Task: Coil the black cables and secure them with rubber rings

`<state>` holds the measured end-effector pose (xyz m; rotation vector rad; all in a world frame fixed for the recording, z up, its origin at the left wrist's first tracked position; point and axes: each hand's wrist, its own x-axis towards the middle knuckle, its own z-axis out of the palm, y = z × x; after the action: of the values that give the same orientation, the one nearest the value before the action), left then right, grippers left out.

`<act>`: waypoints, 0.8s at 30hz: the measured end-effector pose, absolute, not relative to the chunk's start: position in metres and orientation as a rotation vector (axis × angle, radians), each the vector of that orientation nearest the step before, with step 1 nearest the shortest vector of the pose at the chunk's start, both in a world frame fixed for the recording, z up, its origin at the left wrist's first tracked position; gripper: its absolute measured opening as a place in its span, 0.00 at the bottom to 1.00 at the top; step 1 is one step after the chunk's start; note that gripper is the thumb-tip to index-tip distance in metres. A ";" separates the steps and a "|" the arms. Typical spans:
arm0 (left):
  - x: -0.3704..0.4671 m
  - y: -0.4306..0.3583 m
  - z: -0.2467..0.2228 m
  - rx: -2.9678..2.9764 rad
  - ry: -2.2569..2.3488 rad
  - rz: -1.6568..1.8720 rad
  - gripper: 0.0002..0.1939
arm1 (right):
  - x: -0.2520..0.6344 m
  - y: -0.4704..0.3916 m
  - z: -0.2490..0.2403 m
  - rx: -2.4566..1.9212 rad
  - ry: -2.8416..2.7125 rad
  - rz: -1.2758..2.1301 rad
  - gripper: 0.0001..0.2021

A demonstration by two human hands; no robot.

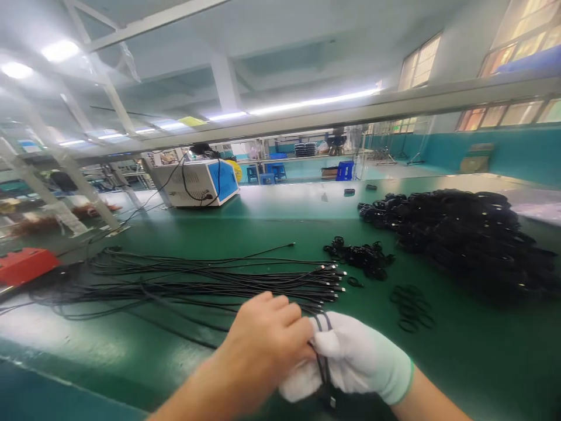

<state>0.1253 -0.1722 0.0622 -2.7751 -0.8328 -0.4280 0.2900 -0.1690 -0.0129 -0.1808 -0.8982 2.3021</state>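
My left hand [272, 339] is bare, its fingers curled in against the right hand. A white glove covers my right hand [350, 354], which is closed around a black USB cable [323, 365]. Loops of this cable pass over the gloved fingers, and a metal plug hangs below them. Part of the cable runs into the left hand's fingertips, where the exact grip is hidden. Just beyond both hands lies a bundle of straight black cables [228, 286], their metal plugs pointing right.
Right of the hands are several thin black rings [412, 307], a small heap of black pieces [362, 256] and a large pile of coiled black cables [464, 240]. A white and blue machine [199, 182] stands at the back. A red box [26, 266] sits far left.
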 end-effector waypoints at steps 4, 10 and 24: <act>0.118 -0.142 0.085 -3.135 -1.008 -0.473 0.08 | 0.284 -0.177 -0.014 -0.151 -0.893 2.497 0.23; 0.120 -0.130 0.051 -3.468 -1.420 -0.944 0.02 | 0.278 -0.177 -0.017 -0.049 -0.805 2.518 0.29; 0.109 -0.183 -0.018 -2.650 -1.143 -0.558 0.11 | 0.294 -0.162 0.011 -0.112 -0.643 2.047 0.11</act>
<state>0.1093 -0.1827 -0.0180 -2.6504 -1.1427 -0.5575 0.2937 -0.1617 0.0109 -0.1124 -0.6426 2.0469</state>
